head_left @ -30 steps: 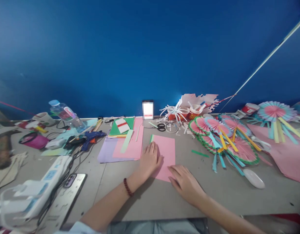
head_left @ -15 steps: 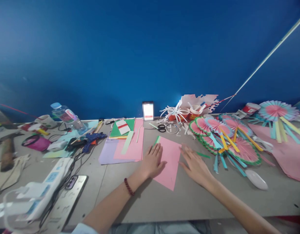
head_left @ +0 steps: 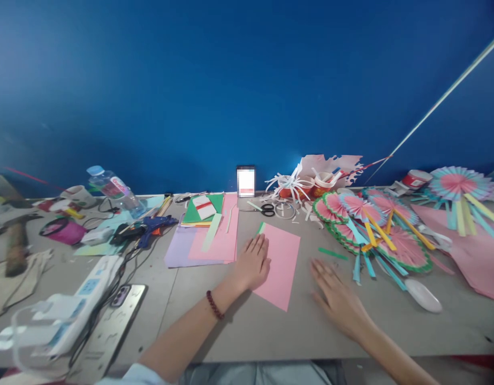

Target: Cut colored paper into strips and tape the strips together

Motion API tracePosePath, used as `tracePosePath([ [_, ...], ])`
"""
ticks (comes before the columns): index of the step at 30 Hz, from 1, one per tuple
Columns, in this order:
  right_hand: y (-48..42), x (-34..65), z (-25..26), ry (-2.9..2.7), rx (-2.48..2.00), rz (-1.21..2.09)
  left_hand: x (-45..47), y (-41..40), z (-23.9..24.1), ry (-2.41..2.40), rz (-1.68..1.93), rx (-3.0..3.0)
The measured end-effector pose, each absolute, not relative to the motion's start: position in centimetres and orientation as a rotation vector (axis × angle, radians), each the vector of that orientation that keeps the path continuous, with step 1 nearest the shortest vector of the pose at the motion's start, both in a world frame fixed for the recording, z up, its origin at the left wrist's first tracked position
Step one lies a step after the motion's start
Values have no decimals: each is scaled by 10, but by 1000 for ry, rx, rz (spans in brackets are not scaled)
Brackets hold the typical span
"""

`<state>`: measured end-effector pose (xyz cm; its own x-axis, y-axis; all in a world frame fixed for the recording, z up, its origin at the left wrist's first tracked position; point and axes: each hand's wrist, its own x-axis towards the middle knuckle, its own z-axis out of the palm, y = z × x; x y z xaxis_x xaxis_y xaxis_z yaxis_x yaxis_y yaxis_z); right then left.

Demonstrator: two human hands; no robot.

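A pink sheet of paper [head_left: 280,256] lies flat on the grey table, with a sliver of green at its upper left edge. My left hand [head_left: 252,263] rests flat over the sheet's left side, fingers stretched out, hiding part of that edge. To the right of the sheet, apart from it, is my right hand [head_left: 337,297], slightly blurred, its fingers extended and holding nothing. A narrow green paper strip [head_left: 333,254] lies just beyond the right fingertips.
Folded paper fans [head_left: 365,219] crowd the right, near a white spoon-shaped piece [head_left: 423,295]. Black-handled scissors [head_left: 266,209] lie at the back. Stacked coloured papers [head_left: 202,240], a blue glue gun [head_left: 154,227], a phone [head_left: 124,315] and a power strip [head_left: 86,299] occupy the left.
My right hand has moved from the sheet's right edge toward the right and nearer to me, uncovering that edge and more of the green strip. My left hand stays on the sheet.
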<state>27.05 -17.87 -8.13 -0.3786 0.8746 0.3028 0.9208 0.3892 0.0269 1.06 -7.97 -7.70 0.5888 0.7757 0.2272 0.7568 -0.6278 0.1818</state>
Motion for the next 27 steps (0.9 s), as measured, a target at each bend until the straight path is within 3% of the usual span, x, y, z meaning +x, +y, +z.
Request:
tracePosePath([
  [6, -147, 266, -65, -2266, -1749, -379, 15, -86, -67, 1514, 503, 2707],
  [17, -61, 198, -39, -2553, -1264, 266, 13, -84, -63, 1414, 559, 2690],
  [23, -21, 181, -58, -2315, -1436, 284, 11, -84, -61, 1390, 551, 2639],
  [27, -5, 177, -62, -2016, -1463, 472, 11, -84, -63, 1395, 520, 2613],
])
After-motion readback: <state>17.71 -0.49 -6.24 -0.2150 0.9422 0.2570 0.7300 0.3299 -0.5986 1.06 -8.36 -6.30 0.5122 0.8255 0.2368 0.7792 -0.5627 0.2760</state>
